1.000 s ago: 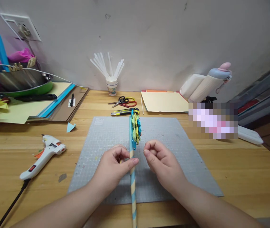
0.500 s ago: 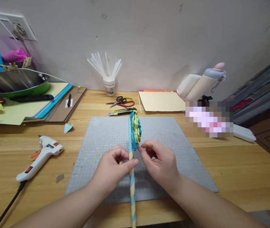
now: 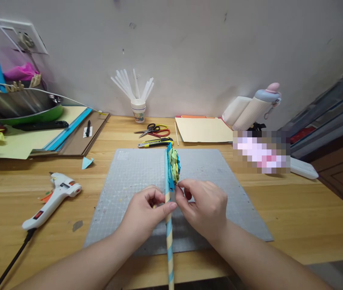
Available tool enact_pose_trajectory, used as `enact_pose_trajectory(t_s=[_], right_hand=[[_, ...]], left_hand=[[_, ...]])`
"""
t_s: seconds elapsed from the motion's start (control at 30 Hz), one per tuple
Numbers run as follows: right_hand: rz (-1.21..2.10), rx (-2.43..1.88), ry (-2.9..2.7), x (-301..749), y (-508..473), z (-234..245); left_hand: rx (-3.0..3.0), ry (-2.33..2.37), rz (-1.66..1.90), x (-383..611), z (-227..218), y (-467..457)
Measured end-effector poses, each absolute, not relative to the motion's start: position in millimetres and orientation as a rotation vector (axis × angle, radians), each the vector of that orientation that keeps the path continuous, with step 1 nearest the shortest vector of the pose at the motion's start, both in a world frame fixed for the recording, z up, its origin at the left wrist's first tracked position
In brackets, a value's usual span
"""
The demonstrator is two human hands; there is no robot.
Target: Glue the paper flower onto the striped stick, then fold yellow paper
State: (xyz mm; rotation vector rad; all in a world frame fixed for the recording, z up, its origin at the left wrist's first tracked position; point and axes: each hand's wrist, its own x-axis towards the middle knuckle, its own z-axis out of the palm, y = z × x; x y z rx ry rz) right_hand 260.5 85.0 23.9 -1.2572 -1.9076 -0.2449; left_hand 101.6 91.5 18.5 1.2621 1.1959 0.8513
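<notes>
Striped stick [image 3: 168, 237], held up over the cutting mat [image 3: 129, 177], with a folded paper cluster [image 3: 174, 164] at its top. The left hand [image 3: 143, 215] pinches the stick just below the cluster. The right hand [image 3: 203, 207] nips the cluster's lower edge, apparently adjusting the folds, which calls for a steady stick. The glue gun [image 3: 53, 197] lies well to the left.

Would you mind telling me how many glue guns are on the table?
1. The glue gun lies on the table, left of the mat; clutter at far left could hide others.
</notes>
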Motion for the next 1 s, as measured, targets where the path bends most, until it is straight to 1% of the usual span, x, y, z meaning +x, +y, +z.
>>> enact_pose_trajectory(t_s=[0.2,0.53,0.8,1.0], right_hand=[[-0.276,-1.259,-1.905,258.0,85.5,24.3],[-0.219,-1.214,-1.923,259.0,85.9,24.4],[-0.263,-1.201,-1.951,259.6,85.6,23.4],[-0.166,-1.160,-1.988,267.3,89.0,19.3]], left_hand=[[1.241,1.173,0.852,101.1,18.2,89.7],[1.247,1.160,0.842,102.5,17.4,89.0],[1.222,1.143,0.835,102.6,15.6,90.0],[1.121,1.164,0.827,97.8,19.8,95.8]])
